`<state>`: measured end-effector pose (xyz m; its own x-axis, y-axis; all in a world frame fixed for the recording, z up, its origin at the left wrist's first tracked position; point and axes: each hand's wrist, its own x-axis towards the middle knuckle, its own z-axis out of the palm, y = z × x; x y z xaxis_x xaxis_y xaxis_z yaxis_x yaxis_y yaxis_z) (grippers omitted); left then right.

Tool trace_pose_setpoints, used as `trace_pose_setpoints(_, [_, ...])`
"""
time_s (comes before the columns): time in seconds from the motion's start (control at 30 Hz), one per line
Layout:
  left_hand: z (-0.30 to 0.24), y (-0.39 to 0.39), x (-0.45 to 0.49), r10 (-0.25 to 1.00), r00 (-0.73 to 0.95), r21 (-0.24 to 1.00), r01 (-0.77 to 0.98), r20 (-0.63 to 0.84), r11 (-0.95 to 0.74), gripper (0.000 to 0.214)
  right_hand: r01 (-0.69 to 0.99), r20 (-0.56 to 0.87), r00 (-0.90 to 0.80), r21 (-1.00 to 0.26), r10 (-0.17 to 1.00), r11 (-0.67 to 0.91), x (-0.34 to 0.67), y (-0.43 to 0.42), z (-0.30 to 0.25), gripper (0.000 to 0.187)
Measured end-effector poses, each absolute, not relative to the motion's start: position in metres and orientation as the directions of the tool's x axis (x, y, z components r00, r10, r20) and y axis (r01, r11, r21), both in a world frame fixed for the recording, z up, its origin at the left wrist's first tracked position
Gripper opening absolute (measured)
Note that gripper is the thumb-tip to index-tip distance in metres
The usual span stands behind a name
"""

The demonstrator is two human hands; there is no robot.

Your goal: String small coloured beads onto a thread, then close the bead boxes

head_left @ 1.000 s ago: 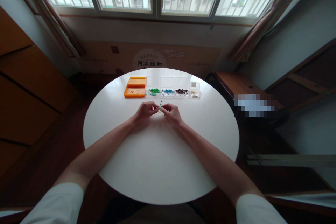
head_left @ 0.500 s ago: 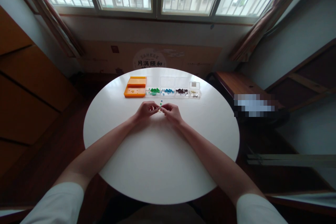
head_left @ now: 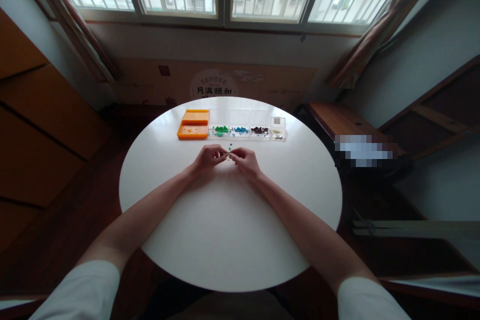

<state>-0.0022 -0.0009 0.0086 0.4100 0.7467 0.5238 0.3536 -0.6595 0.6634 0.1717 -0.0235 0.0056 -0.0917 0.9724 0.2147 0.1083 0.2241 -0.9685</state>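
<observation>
Over the far half of the round white table [head_left: 225, 230], my left hand [head_left: 210, 155] and my right hand [head_left: 244, 159] meet fingertip to fingertip. Both are closed in a pinch on a small green piece [head_left: 229, 152], whose exact kind is too small to make out. Just past the fingertips lies a tiny blue piece [head_left: 231, 144]. A few light specks show beneath the fingers, partly hidden. Behind the hands stands a row of clear lidded boxes with loose green pieces [head_left: 221, 130], blue pieces [head_left: 240, 130] and dark brown pieces [head_left: 260, 130].
At the row's left end an orange box [head_left: 192, 135] lies open with several small yellow bits inside. A smaller clear box [head_left: 278, 133] with pale bits is at the right end. A wooden bench [head_left: 318, 112] stands right of the table, below the window.
Both hands stay in place, fingertips together. Only a very slight shift shows at the fingertips around the green piece.
</observation>
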Motion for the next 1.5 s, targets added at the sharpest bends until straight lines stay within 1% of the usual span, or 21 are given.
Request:
trace_pose_setpoints(0.2, [0.01, -0.003, -0.001, 0.75, 0.402, 0.669, 0.349, 0.526, -0.656, 0.018, 0.1, 0.216, -0.098, -0.969, 0.972, 0.225, 0.171, -0.024, 0.005, 0.032])
trace_pose_setpoints(0.27, [0.011, -0.003, -0.001, 0.771, 0.369, 0.694, 0.344, 0.519, -0.632, 0.019, 0.086, 0.208, -0.087, -0.973, 0.974, 0.215, 0.17, -0.024, 0.006, 0.033])
trace_pose_setpoints(0.33, [0.012, -0.002, -0.001, 0.819, 0.287, 0.754, 0.325, 0.497, -0.571, 0.022, 0.044, 0.194, -0.056, -0.979, 0.979, 0.197, 0.171, -0.023, 0.006, 0.034])
trace_pose_setpoints(0.43, [0.012, 0.003, -0.003, 0.896, 0.104, 0.863, 0.24, 0.432, -0.444, 0.028, -0.015, 0.178, 0.015, -0.984, 0.984, 0.179, 0.174, -0.02, 0.009, 0.035])
trace_pose_setpoints(0.53, [0.01, 0.008, -0.006, 0.92, -0.031, 0.912, 0.151, 0.39, -0.382, 0.029, -0.004, 0.184, 0.058, -0.983, 0.981, 0.184, 0.179, -0.017, 0.015, 0.035])
trace_pose_setpoints(0.67, [0.008, 0.013, -0.007, 0.923, -0.106, 0.926, 0.111, 0.371, -0.36, 0.03, 0.043, 0.168, 0.078, -0.985, 0.983, 0.165, 0.181, -0.014, 0.023, 0.032])
trace_pose_setpoints(0.8, [0.006, 0.015, -0.007, 0.93, -0.109, 0.935, 0.087, 0.352, -0.344, 0.03, 0.114, 0.173, 0.038, -0.979, 0.984, 0.167, 0.171, 0.002, 0.031, 0.029])
trace_pose_setpoints(0.9, [0.006, 0.015, -0.007, 0.933, -0.094, 0.937, 0.081, 0.347, -0.34, 0.03, 0.201, 0.252, 0.024, -0.949, 0.967, 0.242, 0.16, 0.029, 0.042, 0.027])
trace_pose_setpoints(1.0, [0.008, 0.014, -0.007, 0.936, -0.082, 0.938, 0.091, 0.341, -0.334, 0.031, 0.315, 0.363, 0.074, -0.892, 0.929, 0.324, 0.15, 0.062, 0.053, 0.02])
trace_pose_setpoints(1.07, [0.01, 0.013, -0.007, 0.937, -0.08, 0.939, 0.094, 0.339, -0.332, 0.031, 0.383, 0.34, 0.074, -0.878, 0.937, 0.288, 0.145, 0.08, 0.056, 0.02])
trace_pose_setpoints(1.13, [0.011, 0.012, -0.007, 0.936, -0.082, 0.938, 0.093, 0.342, -0.334, 0.031, 0.442, 0.276, 0.075, -0.871, 0.958, 0.216, 0.143, 0.086, 0.054, 0.026])
trace_pose_setpoints(1.2, [0.01, 0.013, -0.007, 0.935, -0.088, 0.938, 0.091, 0.343, -0.336, 0.031, 0.487, 0.267, 0.035, -0.846, 0.963, 0.216, 0.143, 0.081, 0.049, 0.029])
trace_pose_setpoints(1.3, [0.009, 0.014, -0.006, 0.933, -0.103, 0.937, 0.084, 0.345, -0.338, 0.03, 0.514, 0.337, -0.149, -0.777, 0.93, 0.364, 0.148, 0.06, 0.039, 0.023])
trace_pose_setpoints(1.4, [0.008, 0.015, -0.006, 0.929, -0.09, 0.932, 0.087, 0.359, -0.352, 0.031, 0.515, 0.324, -0.374, -0.707, 0.869, 0.486, 0.156, 0.04, 0.032, 0.018])
trace_pose_setpoints(1.5, [0.007, 0.015, -0.007, 0.925, -0.078, 0.926, 0.094, 0.372, -0.365, 0.03, 0.537, 0.311, -0.478, -0.637, 0.821, 0.554, 0.163, 0.029, 0.029, 0.019])
